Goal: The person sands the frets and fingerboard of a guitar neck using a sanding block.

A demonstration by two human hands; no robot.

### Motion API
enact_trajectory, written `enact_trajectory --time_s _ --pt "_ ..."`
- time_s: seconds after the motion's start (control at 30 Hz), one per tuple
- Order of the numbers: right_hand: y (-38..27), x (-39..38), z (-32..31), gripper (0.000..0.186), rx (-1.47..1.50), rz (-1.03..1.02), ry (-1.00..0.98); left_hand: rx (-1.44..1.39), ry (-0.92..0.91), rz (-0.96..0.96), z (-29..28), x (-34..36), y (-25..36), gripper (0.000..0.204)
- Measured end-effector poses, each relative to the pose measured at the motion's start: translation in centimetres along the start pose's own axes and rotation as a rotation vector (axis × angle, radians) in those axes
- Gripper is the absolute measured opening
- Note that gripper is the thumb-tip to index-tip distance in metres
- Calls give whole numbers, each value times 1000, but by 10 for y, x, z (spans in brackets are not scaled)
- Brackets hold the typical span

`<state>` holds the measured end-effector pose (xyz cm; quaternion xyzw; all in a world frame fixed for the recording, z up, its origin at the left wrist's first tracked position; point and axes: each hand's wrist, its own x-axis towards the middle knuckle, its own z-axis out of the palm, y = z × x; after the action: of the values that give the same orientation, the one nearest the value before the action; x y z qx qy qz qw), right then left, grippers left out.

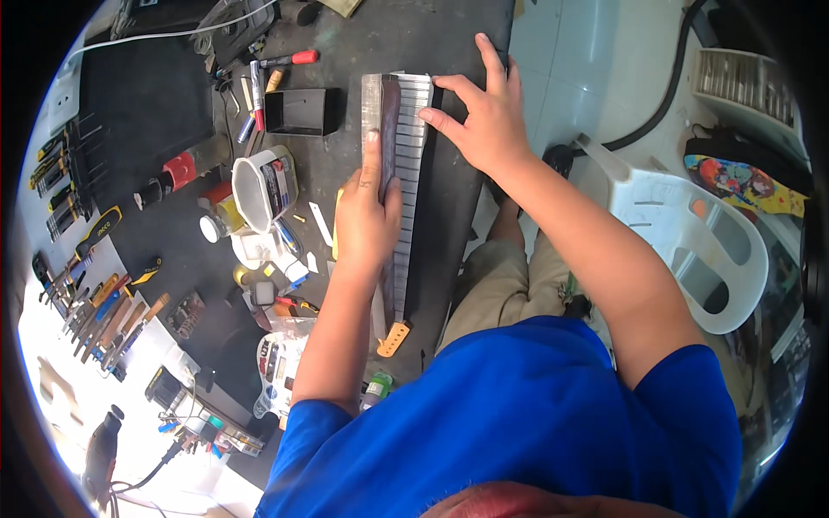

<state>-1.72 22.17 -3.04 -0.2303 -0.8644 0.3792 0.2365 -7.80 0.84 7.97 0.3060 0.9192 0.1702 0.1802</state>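
Observation:
A long, silvery fretted strip that looks like a guitar neck [410, 164] lies lengthwise on the dark workbench. Along its left side runs a long, straight dark bar [389, 112] with a worn pale face. My left hand [367, 216] is wrapped around this bar, index finger stretched along it and thumb on its right side. At the far end, the index fingertip and thumb of my right hand [492, 121] touch the neck's right edge; the other fingers are spread. By the near end sits an orange-yellow piece with a row of holes [393, 339].
Left of the bar stand a black open box [300, 112], a white plastic tub [263, 190] and several markers [256, 95]. Hand tools [112, 315] line the left side. The bench edge drops to a tiled floor on the right, where a white plastic chair [682, 224] stands.

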Motion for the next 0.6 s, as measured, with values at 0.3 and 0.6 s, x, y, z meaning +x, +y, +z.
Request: enact_trajectory --time_s 0.3,0.6 --pt "-28 34 -28 53 -114 -11 -18 3 22 40 -6 8 -1 86" --pt "3 99 -4 48 194 -380 -575 120 3 55 1 10 2 86"
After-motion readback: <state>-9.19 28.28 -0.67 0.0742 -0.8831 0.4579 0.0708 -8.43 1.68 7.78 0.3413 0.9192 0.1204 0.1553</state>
